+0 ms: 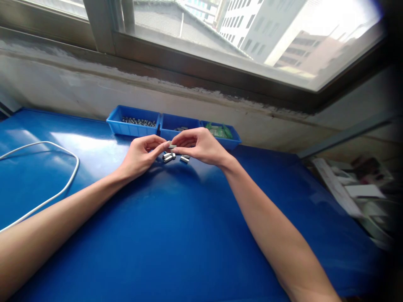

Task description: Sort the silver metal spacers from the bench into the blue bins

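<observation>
My left hand [141,155] and my right hand [203,147] meet fingertip to fingertip just in front of the blue bins. Between the thumb and fingers of my right hand is a small metal piece [173,146]. My left thumb and forefinger are pinched at its left end; what they grip is too small to make out. Below the fingertips, a cluster of short shiny metal pieces [169,157] lies on the blue tabletop [176,235]. To its right, under my right hand, are further metal pieces [184,159], partly hidden by the fingers.
Along the wall stand a blue bin [134,130] of small metal parts, a middle blue bin [166,133] with some metal pieces, and a right bin [231,143] holding green-and-clear packets [218,131]. A white cable [75,167] curves across the left. Blurred items [365,191] sit at far right.
</observation>
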Demonstrator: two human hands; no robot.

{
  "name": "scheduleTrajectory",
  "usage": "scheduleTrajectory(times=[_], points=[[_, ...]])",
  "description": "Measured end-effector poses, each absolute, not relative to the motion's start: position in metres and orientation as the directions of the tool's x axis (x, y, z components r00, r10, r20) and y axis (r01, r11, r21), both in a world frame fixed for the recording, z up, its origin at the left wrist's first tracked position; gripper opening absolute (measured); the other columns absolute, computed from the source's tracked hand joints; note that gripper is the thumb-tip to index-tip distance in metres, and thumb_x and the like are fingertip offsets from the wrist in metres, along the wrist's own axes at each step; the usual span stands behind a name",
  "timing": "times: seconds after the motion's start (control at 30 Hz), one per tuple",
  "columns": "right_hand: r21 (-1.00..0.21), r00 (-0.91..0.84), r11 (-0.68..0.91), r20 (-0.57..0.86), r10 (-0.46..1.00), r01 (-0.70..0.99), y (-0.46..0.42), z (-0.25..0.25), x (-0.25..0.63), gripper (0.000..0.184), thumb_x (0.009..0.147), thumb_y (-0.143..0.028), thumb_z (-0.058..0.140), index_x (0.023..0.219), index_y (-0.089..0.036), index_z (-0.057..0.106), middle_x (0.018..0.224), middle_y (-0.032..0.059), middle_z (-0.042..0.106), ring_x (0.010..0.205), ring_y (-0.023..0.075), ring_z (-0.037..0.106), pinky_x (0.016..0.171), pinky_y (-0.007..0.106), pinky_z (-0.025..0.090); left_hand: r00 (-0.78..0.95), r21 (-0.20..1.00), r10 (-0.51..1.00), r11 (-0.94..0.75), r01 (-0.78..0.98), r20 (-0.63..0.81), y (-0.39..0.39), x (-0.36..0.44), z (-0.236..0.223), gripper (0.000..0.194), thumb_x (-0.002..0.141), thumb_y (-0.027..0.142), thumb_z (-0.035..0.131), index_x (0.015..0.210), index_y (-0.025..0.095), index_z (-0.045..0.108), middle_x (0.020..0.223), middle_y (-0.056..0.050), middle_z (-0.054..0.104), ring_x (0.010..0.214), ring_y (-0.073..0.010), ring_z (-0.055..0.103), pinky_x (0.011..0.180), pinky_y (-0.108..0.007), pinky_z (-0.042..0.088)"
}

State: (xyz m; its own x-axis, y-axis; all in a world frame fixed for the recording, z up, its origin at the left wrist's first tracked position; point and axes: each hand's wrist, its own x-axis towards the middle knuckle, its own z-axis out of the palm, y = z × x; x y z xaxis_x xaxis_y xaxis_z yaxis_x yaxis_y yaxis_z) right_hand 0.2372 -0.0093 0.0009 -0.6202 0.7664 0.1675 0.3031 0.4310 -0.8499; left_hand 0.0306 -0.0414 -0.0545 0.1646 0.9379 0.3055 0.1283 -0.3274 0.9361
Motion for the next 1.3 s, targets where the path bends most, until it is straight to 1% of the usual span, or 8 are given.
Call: scheduleTrajectory(times=[0.13, 0.33, 0.5, 0.6, 0.73, 0.9, 1.13, 1.3], points=[[-0.854, -0.578, 0.413, 0.171, 0.798, 0.317, -0.008, 0.003, 0.239, 0.037, 0.076, -0.049, 0.081, 0.092, -0.015, 0.077, 0.085, 0.0064, 0.079, 0.08, 0.0211, 0.074, 0.071, 0.028, 0.059, 0.146, 0.894, 0.929, -0.369, 0.253, 0.341, -0.043, 0.032, -0.052, 0.04, 0.091, 0.055, 0.065, 0.098, 0.017, 0.076, 0.095, -0.007, 0.078, 0.085, -0.021, 0.071, 0.074, -0.026, 0.053], [-0.851, -0.511, 0.409, 0.202, 0.835, 0.331, -0.004, 0.003, 0.241, 0.04, 0.08, -0.053, 0.076, 0.088, -0.014, 0.078, 0.077, 0.0063, 0.076, 0.069, 0.0183, 0.071, 0.063, 0.027, 0.056, 0.081, 0.772, 0.898, -0.415, 0.481, 0.432, -0.043, 0.035, -0.052, 0.026, 0.093, 0.04, 0.061, 0.091, 0.019, 0.075, 0.091, -0.004, 0.076, 0.08, -0.018, 0.067, 0.073, -0.027, 0.049], [-0.837, -0.504, 0.438, 0.238, 0.831, 0.327, -0.003, 0.003, 0.241, 0.038, 0.079, -0.05, 0.077, 0.093, -0.015, 0.078, 0.085, 0.0067, 0.078, 0.077, 0.0199, 0.073, 0.069, 0.028, 0.059, 0.093, 0.693, 0.889, -0.412, 0.592, 0.449, -0.042, 0.034, -0.055, 0.023, 0.09, 0.035, 0.059, 0.088, 0.019, 0.075, 0.088, -0.005, 0.073, 0.083, -0.0191, 0.065, 0.073, -0.029, 0.05], [-0.764, -0.395, 0.509, 0.359, 0.846, 0.396, 0.0, 0.001, 0.241, 0.028, 0.081, -0.041, 0.076, 0.097, -0.017, 0.077, 0.095, 0.0063, 0.079, 0.087, 0.0211, 0.074, 0.078, 0.03, 0.059, 0.131, 0.66, 0.887, -0.42, 0.623, 0.442, -0.042, 0.034, -0.057, 0.021, 0.087, 0.034, 0.061, 0.092, 0.019, 0.075, 0.091, -0.005, 0.07, 0.087, -0.0206, 0.065, 0.076, -0.031, 0.05], [-0.571, -0.155, 0.48, 0.523, 0.838, 0.665, 0.008, -0.006, 0.246, 0.017, 0.087, -0.028, 0.068, 0.097, -0.019, 0.077, 0.095, 0.0059, 0.079, 0.08, 0.0209, 0.073, 0.08, 0.034, 0.058, 0.189, 0.616, 0.87, -0.462, 0.638, 0.456, -0.043, 0.035, -0.059, 0.023, 0.081, 0.034, 0.067, 0.098, 0.019, 0.074, 0.094, -0.005, 0.069, 0.091, -0.0222, 0.064, 0.079, -0.033, 0.051], [-0.409, -0.128, 0.366, 0.503, 0.855, 0.836, 0.014, -0.017, 0.256, 0.018, 0.089, -0.027, 0.063, 0.1, -0.023, 0.078, 0.097, 0.0052, 0.079, 0.088, 0.0252, 0.072, 0.082, 0.037, 0.056, 0.273, 0.572, 0.855, -0.502, 0.648, 0.441, -0.046, 0.035, -0.058, 0.022, 0.078, 0.029, 0.069, 0.098, 0.02, 0.073, 0.095, -0.004, 0.065, 0.085, -0.0201, 0.064, 0.079, -0.032, 0.051], [-0.431, -0.155, 0.386, 0.48, 0.863, 0.816, 0.01, -0.01, 0.254, 0.019, 0.09, -0.03, 0.061, 0.096, -0.022, 0.077, 0.096, 0.0039, 0.079, 0.082, 0.0218, 0.072, 0.08, 0.034, 0.055, 0.344, 0.49, 0.83, -0.542, 0.683, 0.439, -0.048, 0.035, -0.06, 0.017, 0.085, 0.029, 0.065, 0.097, 0.02, 0.072, 0.093, -0.005, 0.068, 0.084, -0.0205, 0.065, 0.078, -0.032, 0.051], [-0.474, -0.159, 0.42, 0.496, 0.854, 0.774, 0.007, -0.002, 0.252, 0.016, 0.088, -0.027, 0.063, 0.09, -0.021, 0.077, 0.091, 0.0044, 0.079, 0.076, 0.0208, 0.071, 0.077, 0.033, 0.055, 0.399, 0.342, 0.776, -0.591, 0.73, 0.489, -0.052, 0.036, -0.062, 0.02, 0.094, 0.029, 0.058, 0.102, 0.018, 0.073, 0.095, -0.008, 0.073, 0.087, -0.0226, 0.067, 0.079, -0.032, 0.051]])
